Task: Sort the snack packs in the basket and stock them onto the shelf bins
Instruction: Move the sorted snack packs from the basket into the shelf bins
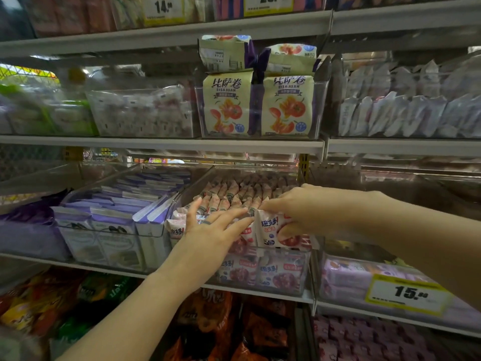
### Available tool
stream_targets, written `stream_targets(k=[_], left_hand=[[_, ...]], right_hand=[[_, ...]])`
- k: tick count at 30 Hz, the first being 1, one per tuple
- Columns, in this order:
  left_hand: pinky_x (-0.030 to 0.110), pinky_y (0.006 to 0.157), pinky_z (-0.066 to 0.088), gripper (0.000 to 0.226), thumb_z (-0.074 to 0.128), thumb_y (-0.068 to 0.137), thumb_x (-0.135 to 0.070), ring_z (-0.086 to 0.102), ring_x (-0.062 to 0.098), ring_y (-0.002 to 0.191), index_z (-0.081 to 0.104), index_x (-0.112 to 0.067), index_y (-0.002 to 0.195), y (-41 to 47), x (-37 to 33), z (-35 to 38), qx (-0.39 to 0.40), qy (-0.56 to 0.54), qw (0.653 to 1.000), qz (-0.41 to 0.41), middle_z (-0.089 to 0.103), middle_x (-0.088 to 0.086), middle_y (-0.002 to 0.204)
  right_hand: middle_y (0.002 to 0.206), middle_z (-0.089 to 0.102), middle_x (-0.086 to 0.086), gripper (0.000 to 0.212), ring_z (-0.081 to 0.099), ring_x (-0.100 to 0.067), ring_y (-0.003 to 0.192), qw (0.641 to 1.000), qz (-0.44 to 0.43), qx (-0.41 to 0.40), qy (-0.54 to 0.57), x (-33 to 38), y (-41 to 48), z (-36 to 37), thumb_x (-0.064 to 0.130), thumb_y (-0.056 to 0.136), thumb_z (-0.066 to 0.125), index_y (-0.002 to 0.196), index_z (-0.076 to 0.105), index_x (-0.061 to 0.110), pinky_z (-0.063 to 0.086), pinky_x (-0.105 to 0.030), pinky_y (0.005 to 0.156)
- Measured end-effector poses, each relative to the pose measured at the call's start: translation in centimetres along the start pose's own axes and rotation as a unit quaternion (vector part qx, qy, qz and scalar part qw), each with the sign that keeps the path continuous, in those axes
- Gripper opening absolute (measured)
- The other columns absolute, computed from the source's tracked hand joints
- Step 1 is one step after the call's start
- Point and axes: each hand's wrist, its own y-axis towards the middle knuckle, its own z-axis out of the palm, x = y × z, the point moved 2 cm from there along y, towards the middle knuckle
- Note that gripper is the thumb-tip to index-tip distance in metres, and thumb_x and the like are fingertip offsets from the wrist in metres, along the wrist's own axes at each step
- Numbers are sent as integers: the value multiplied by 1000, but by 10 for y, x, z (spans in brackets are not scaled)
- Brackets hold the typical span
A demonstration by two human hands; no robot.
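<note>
A clear shelf bin on the middle shelf is packed with upright rows of pink-and-white snack packs. At its front, my right hand pinches one pink-and-white snack pack, thumb under it and fingers over its top edge. My left hand lies flat with straight, spread fingers pressing against the front packs, just left of the held one. The basket is not in view.
A bin of purple-and-white packs stands to the left. Above sits a bin of yellow tomato-print bags. A bin with a yellow 15 price tag is at the right. Orange and green bags fill the shelf below.
</note>
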Motion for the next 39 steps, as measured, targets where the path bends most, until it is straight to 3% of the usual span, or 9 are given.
stream_targets(k=[3,10,13,19,21,24,28,34,39], left_hand=[[59,101,21,68,83,65,-4,69,18,100,62,-23,126,-1,2,-1,22,-3,1000,0,60,-2,132],[58,100,22,72,85,61,-3,68,15,100,62,-24,126,-4,1,-6,6,5,1000,-5,65,-4,123],[59,100,24,72,87,60,-5,68,13,99,63,-25,125,-5,-1,-7,5,3,1000,-13,66,-5,120],[63,101,31,66,84,68,-9,68,13,100,60,-25,127,-7,-3,-2,21,-11,999,-28,64,-4,121],[60,107,23,66,79,74,-9,65,13,107,55,-27,133,-7,-5,-2,51,-21,998,-42,60,-5,128],[53,112,11,65,69,84,-11,54,14,124,43,-29,141,-9,-8,-2,69,-44,995,-51,50,-8,139],[52,107,29,50,55,90,-32,55,13,123,47,-23,139,-12,-16,-6,46,-50,997,-37,54,-6,137],[43,116,-7,60,20,99,-49,11,9,147,-5,-30,151,-16,-13,4,113,-56,992,-26,7,-13,160],[37,111,-20,61,20,101,-49,-8,5,147,-25,-36,142,-17,-6,0,127,-64,990,-11,-20,-20,152]], right_hand=[[120,61,2,56,61,-22,99,1000,-1,1,20,-2,7,-4,46,88,61,138,38,34,50,-35,81],[140,44,1,60,47,-20,122,990,-62,-103,-72,5,-11,25,52,95,43,147,26,26,33,-33,101],[145,38,2,59,40,-19,128,994,-46,-95,-39,3,-21,39,53,98,32,150,19,28,28,-32,107],[145,43,4,54,40,-20,129,992,-9,-115,-59,10,-25,45,47,101,19,150,23,24,18,-43,114],[147,41,2,58,34,-22,133,988,13,-118,-99,16,-25,45,48,100,14,151,23,21,11,-49,116],[156,26,-3,71,14,-22,146,990,26,-113,-85,23,-28,41,56,93,3,152,16,19,-2,-47,119],[159,-7,-15,77,-5,-28,148,991,42,-102,-75,39,-34,49,60,92,2,150,-11,11,-15,-39,112],[158,-3,-22,85,7,-36,146,989,85,-30,-121,36,-19,50,66,93,16,150,-12,8,13,-45,119],[159,8,-17,88,9,-32,147,992,74,-19,-99,37,-24,48,71,90,16,152,-3,11,7,-44,120]])
